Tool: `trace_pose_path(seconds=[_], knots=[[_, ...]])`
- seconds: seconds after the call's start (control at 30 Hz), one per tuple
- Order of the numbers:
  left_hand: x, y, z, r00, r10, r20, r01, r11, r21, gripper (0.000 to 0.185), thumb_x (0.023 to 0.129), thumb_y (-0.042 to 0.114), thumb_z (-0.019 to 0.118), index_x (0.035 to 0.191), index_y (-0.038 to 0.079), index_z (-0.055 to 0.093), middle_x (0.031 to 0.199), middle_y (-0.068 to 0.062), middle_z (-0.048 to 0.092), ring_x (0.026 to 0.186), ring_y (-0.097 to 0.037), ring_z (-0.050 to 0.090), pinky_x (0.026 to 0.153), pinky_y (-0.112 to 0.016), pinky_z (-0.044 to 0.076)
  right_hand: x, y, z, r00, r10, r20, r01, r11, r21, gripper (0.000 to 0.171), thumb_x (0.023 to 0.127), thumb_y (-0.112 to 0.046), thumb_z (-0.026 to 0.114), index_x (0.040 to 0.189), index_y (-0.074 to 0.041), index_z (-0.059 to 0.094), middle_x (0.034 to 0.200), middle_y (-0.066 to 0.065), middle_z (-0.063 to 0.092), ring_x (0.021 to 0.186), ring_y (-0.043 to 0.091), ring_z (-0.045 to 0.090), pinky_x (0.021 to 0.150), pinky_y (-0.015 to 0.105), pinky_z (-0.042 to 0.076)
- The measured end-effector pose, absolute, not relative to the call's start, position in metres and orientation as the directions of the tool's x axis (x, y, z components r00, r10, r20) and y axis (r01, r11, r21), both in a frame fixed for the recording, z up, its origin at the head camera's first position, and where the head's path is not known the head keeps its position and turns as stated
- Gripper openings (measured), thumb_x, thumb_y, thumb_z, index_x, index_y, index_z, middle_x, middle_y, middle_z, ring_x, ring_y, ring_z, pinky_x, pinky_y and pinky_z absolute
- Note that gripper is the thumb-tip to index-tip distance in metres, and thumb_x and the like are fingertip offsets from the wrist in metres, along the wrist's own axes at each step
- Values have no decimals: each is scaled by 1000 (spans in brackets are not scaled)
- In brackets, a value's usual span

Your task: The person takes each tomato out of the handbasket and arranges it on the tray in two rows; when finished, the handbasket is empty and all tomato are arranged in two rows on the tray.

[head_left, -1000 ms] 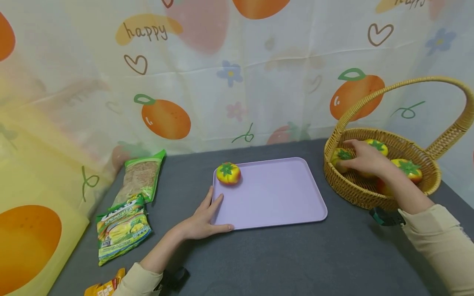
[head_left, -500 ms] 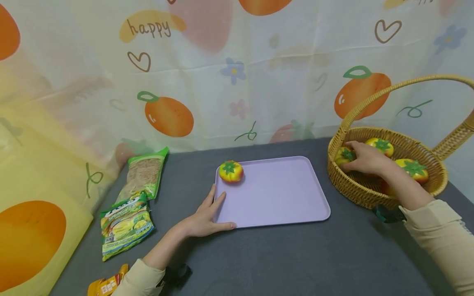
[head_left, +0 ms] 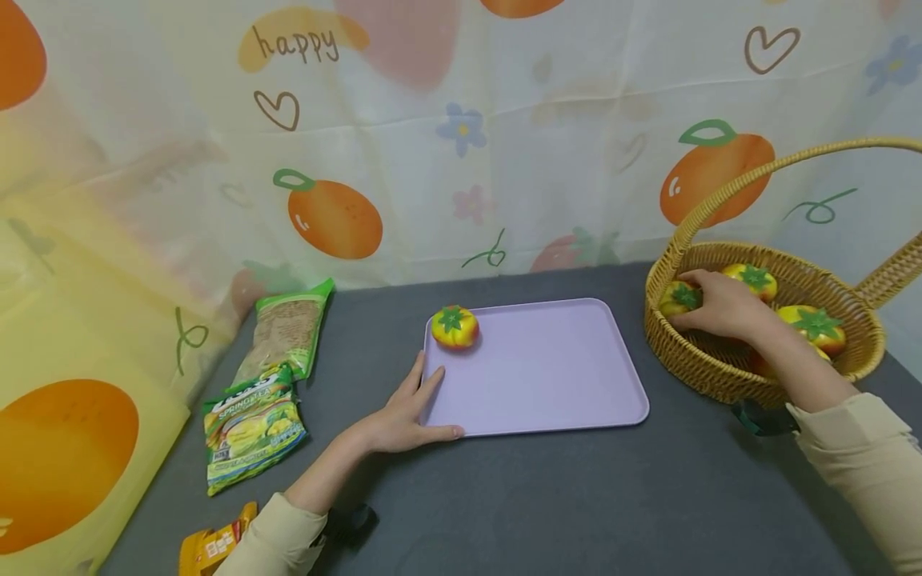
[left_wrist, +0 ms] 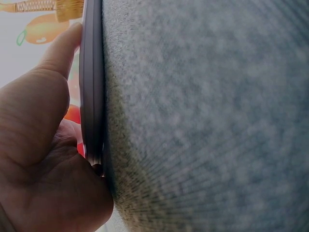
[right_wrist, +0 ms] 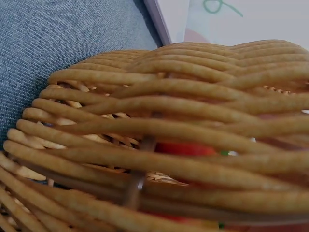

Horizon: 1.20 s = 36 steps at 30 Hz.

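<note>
We see our right hand point(head_left: 720, 308) down inside the wicker basket point(head_left: 709, 374). Its fingers curl over a toy tomato point(head_left: 679, 298) by the basket's left wall, under our fingertips. Two more tomatoes sit just behind the hand. Our left hand point(head_left: 403, 420) holds the near left corner of the purple tray point(head_left: 547, 376), thumb along the front edge, fingers flat on top. One tomato on the tray point(head_left: 454, 326) lies in the far left corner, near those fingers but not touching.
</note>
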<state>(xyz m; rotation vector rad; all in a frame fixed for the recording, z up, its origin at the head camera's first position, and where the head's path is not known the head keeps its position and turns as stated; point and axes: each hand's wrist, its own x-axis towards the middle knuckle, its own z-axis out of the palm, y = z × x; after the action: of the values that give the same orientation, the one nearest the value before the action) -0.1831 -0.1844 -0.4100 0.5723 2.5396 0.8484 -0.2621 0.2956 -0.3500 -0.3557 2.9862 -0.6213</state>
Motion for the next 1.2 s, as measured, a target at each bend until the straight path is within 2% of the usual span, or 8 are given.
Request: trace_pose_path(seconds=[0.43, 0.67, 0.83, 1.2], knots=[[-183, -185, -409, -832, 505, -232, 263, 726, 635, 101, 86, 53, 69, 157, 11, 11, 159, -19, -20, 146, -40, -5, 113, -59, 12, -243, 299, -343, -984, -150, 93, -176, 875, -451, 87, 82, -41, 77, 138, 12, 38, 125, 37, 47, 107, 51, 48, 84, 62, 39], [-183, -184, -407, -832, 498, -245, 246, 726, 642, 101, 85, 54, 69, 158, 12, 12, 159, -18, -19, 146, -40, -4, 112, -60, 13, -227, 300, -334, -983, -76, 170, -151, 860, -487, 86, 82, -42, 77, 141, 7, 38, 126, 34, 48, 111, 51, 49, 86, 63, 37], [-183, -184, -408, -833, 494, -250, 242, 732, 637, 101, 85, 54, 69, 158, 13, 12, 160, -18, -19, 146, -40, -4, 112, -61, 13, -213, 302, -330, -981, -38, 189, -132, 850, -511, 90, 83, -44, 76, 145, 5, 34, 132, 36, 43, 113, 53, 46, 88, 67, 33], [-183, -184, -409, -835, 495, -241, 246, 727, 641, 101, 85, 54, 70, 157, 12, 13, 160, -19, -19, 146, -40, -5, 112, -61, 13, -183, 296, -326, -960, 46, 277, -126, 810, -572, 89, 82, -41, 78, 150, -4, 34, 137, 32, 42, 113, 52, 47, 83, 66, 35]])
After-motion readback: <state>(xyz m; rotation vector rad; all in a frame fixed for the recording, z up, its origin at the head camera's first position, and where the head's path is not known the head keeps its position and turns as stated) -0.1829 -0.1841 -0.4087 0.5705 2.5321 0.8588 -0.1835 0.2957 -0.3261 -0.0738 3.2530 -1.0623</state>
